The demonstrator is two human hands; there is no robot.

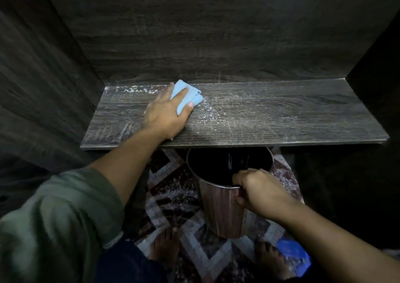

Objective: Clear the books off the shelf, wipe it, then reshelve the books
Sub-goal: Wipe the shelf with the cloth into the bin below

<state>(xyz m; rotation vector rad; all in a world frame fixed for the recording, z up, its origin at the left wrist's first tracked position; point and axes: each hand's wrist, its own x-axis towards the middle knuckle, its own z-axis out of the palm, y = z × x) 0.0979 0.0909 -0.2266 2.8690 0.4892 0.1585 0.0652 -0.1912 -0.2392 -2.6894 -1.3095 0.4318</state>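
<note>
The dark wood-grain shelf (270,118) carries no books and is speckled with white dust, thickest along its back left edge and near its middle. My left hand (167,114) presses a folded light blue cloth (186,97) flat onto the left part of the shelf, fingers stretched over it. My right hand (257,190) grips the near rim of a dark metal bin (218,213), which is held just below the shelf's front edge. No books are in view.
Dark wood panels close the shelf in at the back and on both sides. Below lies a patterned rug (173,187) with my bare feet on it. A blue plastic object (293,254) lies beside my right foot.
</note>
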